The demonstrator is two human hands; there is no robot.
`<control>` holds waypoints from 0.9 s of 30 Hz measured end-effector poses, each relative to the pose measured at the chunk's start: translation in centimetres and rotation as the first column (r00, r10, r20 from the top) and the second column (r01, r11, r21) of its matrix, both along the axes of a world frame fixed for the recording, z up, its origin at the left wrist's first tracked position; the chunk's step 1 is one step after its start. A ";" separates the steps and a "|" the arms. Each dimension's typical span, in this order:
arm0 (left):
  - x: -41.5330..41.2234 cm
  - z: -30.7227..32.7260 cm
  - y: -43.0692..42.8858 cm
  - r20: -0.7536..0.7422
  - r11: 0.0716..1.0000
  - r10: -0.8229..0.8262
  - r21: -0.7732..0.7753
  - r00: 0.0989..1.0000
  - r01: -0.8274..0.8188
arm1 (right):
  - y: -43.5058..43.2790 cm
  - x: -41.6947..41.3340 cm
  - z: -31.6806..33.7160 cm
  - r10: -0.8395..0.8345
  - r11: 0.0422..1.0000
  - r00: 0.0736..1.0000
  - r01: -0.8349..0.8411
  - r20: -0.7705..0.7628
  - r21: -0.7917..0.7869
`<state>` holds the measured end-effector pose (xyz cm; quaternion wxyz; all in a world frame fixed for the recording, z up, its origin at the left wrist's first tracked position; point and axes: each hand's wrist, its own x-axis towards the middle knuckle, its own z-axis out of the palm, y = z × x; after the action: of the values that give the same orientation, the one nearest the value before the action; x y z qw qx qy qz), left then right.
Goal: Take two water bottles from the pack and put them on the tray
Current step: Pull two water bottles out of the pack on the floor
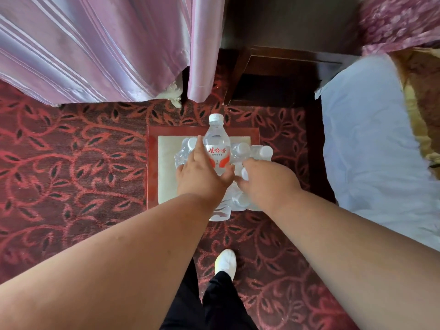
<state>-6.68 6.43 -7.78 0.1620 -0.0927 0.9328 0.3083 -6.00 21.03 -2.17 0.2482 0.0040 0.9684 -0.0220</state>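
Observation:
A clear water bottle (217, 148) with a white cap and a red label is held in my left hand (202, 177), lifted above the pack with its cap pointing away from me. The plastic-wrapped pack of bottles (259, 152) sits on a red-rimmed tray with a pale centre (152, 163) on the carpet. My right hand (266, 184) reaches down into the pack. Its fingers are closed around the white cap of a second bottle (244, 173) that stands in the pack. My hands hide most of the pack.
Pink striped curtains (95, 48) hang at the far left. A dark wooden cabinet (273, 75) stands behind the tray. A bed with a white sheet (369, 139) is at the right. My white shoe (225, 260) rests on the red patterned carpet.

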 end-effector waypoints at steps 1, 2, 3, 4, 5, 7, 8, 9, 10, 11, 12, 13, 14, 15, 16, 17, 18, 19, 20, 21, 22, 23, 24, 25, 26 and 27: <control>0.0 0.0 0.0 0.011 1.000 0.002 0.008 1.000 -0.002 | 0.5 0.6 1.1 -0.028 0.999 0.999 0.026 -0.045 -0.046; 0.0 0.1 0.0 0.024 1.000 0.006 0.020 1.000 -0.006 | 1.1 1.1 2.2 -0.079 0.991 0.994 0.069 -0.082 -0.116; -0.1 0.1 0.0 0.036 0.999 0.011 0.033 0.999 -0.013 | 1.6 1.7 3.3 -0.141 0.973 0.983 0.116 -0.114 -0.201; -0.1 0.1 0.0 0.046 0.999 0.017 0.046 0.999 -0.020 | 2.2 2.2 4.4 -0.207 0.943 0.969 0.160 -0.138 -0.291; -0.2 0.2 -0.1 0.049 0.998 0.022 0.055 0.999 -0.024 | 2.6 2.7 5.6 -0.271 0.906 0.949 0.196 -0.160 -0.375; -0.2 0.3 -0.1 0.039 0.998 0.027 0.061 0.999 -0.029 | 3.6 3.3 7.6 -0.375 0.833 0.903 0.230 -0.209 -0.504; -0.1 0.3 -0.1 0.036 0.998 0.028 0.063 0.999 -0.030 | 4.0 3.4 8.4 -0.399 0.810 0.888 0.224 -0.229 -0.542; -0.1 0.4 -0.1 0.038 0.997 0.028 0.064 0.999 -0.030 | 4.3 3.3 9.2 -0.402 0.800 0.881 0.205 -0.250 -0.564; -0.1 0.4 -0.2 0.041 0.997 0.028 0.064 0.999 -0.031 | 4.7 3.2 9.8 -0.392 0.796 0.880 0.178 -0.269 -0.579; -0.1 0.4 -0.2 0.045 0.997 0.029 0.064 0.999 -0.032 | 5.0 3.0 10.3 -0.389 0.783 0.880 0.161 -0.272 -0.601; -0.1 0.5 -0.2 0.046 0.997 0.029 0.068 0.999 -0.032 | 5.2 2.7 10.6 -0.405 0.758 0.879 0.169 -0.252 -0.629; -0.2 0.6 -0.2 0.043 0.997 0.027 0.074 0.999 -0.030 | 5.2 2.2 10.9 -0.440 0.726 0.871 0.203 -0.218 -0.657; -0.2 0.6 -0.2 0.034 0.996 0.026 0.079 0.999 -0.029 | 5.2 1.5 10.9 -0.471 0.712 0.860 0.238 -0.198 -0.660; -0.2 0.6 -0.2 0.026 0.996 0.027 0.083 0.999 -0.029 | 5.1 0.6 10.9 -0.486 0.722 0.851 0.262 -0.200 -0.641; -0.2 0.6 -0.2 0.023 0.996 0.026 0.087 0.999 -0.028 | 5.0 -0.6 10.6 -0.478 0.747 0.854 0.274 -0.203 -0.606; -0.2 0.6 -0.2 0.024 0.996 0.023 0.091 0.999 -0.025 | 4.8 -1.7 10.3 -0.461 0.764 0.868 0.282 -0.185 -0.581; -0.2 0.5 -0.3 0.025 0.996 0.018 0.091 1.000 -0.020 | 4.4 -3.1 9.8 -0.444 0.773 0.883 0.293 -0.150 -0.563; -0.2 0.3 -0.3 0.025 0.996 0.014 0.087 1.000 -0.016 | 4.0 -4.3 9.2 -0.439 0.767 0.893 0.314 -0.101 -0.560; -0.1 0.2 -0.3 0.026 0.997 0.011 0.081 1.000 -0.013 | 3.5 -5.5 8.3 -0.439 0.757 0.897 0.338 -0.053 -0.559; -0.1 0.2 -0.3 0.023 0.997 0.007 0.077 1.000 -0.009 | 2.9 -6.6 7.3 -0.444 0.745 0.896 0.362 -0.012 -0.561; -0.1 0.2 -0.3 0.018 0.997 0.000 0.073 1.000 -0.001 | 2.2 -7.6 6.1 -0.448 0.732 0.894 0.381 0.021 -0.565; -0.1 0.1 -0.3 0.009 0.997 -0.008 0.071 1.000 0.007 | 1.5 -8.5 4.9 -0.467 0.713 0.883 0.411 0.053 -0.568; -0.1 0.0 -0.4 -0.001 0.997 -0.014 0.070 1.000 0.014 | 0.9 -9.2 3.5 -0.492 0.693 0.865 0.456 0.095 -0.559; 0.0 -0.1 -0.5 -0.011 0.997 -0.021 0.068 1.000 0.021 | 0.1 -9.6 2.2 -0.537 0.672 0.831 0.526 0.146 -0.522; 0.0 -0.2 -0.5 -0.022 0.997 -0.030 0.064 0.999 0.032 | -0.5 -9.8 1.0 -0.585 0.654 0.788 0.599 0.193 -0.463; 0.0 -0.4 -0.6 -0.031 0.997 -0.039 0.061 0.999 0.041 | -1.1 -9.5 -0.2 -0.633 0.628 0.743 0.657 0.218 -0.417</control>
<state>-6.72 5.83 -8.14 0.1570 -0.0642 0.9269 0.3348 -15.54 19.91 -2.33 0.2414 0.2907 0.8605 -0.3418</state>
